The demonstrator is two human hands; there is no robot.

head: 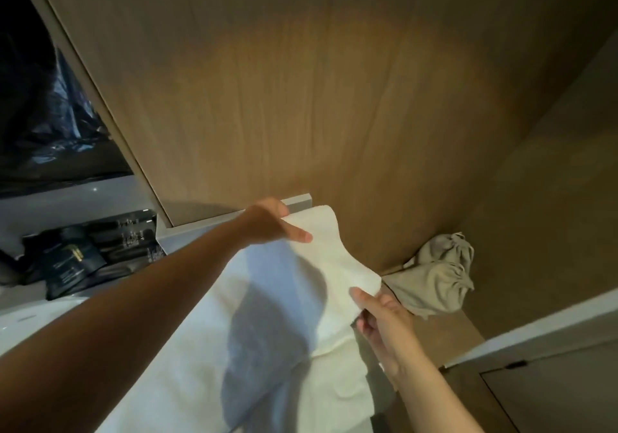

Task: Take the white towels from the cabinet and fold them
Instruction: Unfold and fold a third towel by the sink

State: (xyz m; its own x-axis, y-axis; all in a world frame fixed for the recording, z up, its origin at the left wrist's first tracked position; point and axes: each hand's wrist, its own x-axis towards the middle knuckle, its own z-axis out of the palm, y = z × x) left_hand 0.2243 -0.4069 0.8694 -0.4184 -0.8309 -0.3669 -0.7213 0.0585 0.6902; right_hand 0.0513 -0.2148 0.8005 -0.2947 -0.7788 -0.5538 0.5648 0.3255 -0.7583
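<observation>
A white towel [274,315] hangs spread out in front of me, stretched between both hands. My left hand [267,222] pinches its upper far corner, thumb on top, close to the wooden panel. My right hand [381,319] grips the other top corner, lower and to the right. The top edge sags in a curve between them. The rest of the cloth drapes down toward me, and my left arm's shadow falls across it.
A wooden cabinet panel [317,98] fills the view ahead. A beige drawstring cloth bag [434,279] lies in the corner on a wooden shelf at right. Dark packets and a black tray [90,252] sit on a white counter at left.
</observation>
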